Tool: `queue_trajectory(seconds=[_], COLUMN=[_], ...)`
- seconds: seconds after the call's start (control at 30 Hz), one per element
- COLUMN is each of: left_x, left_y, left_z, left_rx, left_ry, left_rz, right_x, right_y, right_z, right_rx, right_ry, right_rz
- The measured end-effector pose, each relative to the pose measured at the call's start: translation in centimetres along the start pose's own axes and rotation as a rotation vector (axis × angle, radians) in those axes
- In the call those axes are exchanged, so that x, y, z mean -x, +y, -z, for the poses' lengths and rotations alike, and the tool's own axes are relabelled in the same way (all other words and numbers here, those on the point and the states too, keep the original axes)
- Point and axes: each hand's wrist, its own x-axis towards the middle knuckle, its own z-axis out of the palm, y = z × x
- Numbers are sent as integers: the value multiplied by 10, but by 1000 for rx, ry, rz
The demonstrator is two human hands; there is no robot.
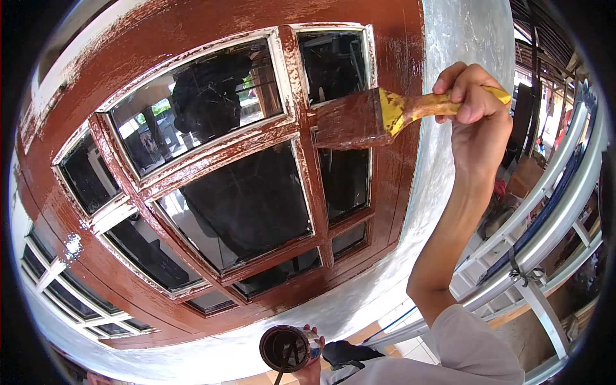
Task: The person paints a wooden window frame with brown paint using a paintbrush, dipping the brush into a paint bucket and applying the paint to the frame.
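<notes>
My right hand [473, 96] is closed round the yellow, paint-smeared handle of a wide paintbrush [353, 122]. Its brown-coated bristles point left and overlap the wooden bars between the small right-hand panes of the window frame [398, 77]. Brown paint covers much of this frame, while whitish patches show along several inner bars. Low in the view, my left hand [312, 359] grips a can of dark brown paint [284, 350] from its right side. A thin dark stick [282, 370] leans out of the can's mouth.
A pale grey wall [459, 38] borders the frame on the right and below. At right stands a silver metal ladder [545, 250] with a dark tie knotted round it. Another window with white bars [64, 289] lies at far left. Glass panes [237, 199] reflect the surroundings.
</notes>
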Motion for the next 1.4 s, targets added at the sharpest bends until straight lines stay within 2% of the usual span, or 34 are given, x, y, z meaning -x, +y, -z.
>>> queue_trajectory(seconds=[0.17,0.3,0.4,0.5,0.67,0.8,0.9,1.0,1.07,1.13,1.4], left_x=[0,-2,-4,-3,-1,0,0,-1,-2,-3,-2], left_y=[-2,-3,-3,-4,-1,2,1,-1,-2,-2,-2], left_z=[-7,2,6,9,9,6,2,3,8,8,5], left_rx=[-49,38,63,70,126,97,62,15,-51,11,43], left_ry=[43,23,22,1,33,48,49,53,110,92,36], left_rz=[7,24,26,17,21,13,1,-11,-25,-9,3], right_x=[-1,-1,-2,-2,-3,-1,-4,-6,-5,-5,0], right_y=[3,-1,1,-4,2,1,-3,-6,-6,-4,-6], right_z=[-7,-9,-15,-15,-12,-14,-8,-9,-3,0,-8], right_rx=[-12,91,57,108,88,41,126,155,80,-8,130], right_ry=[-28,-41,27,-31,36,29,-44,20,38,27,-11], right_rz=[-34,-40,-13,-6,3,21,0,-33,13,68,-30])
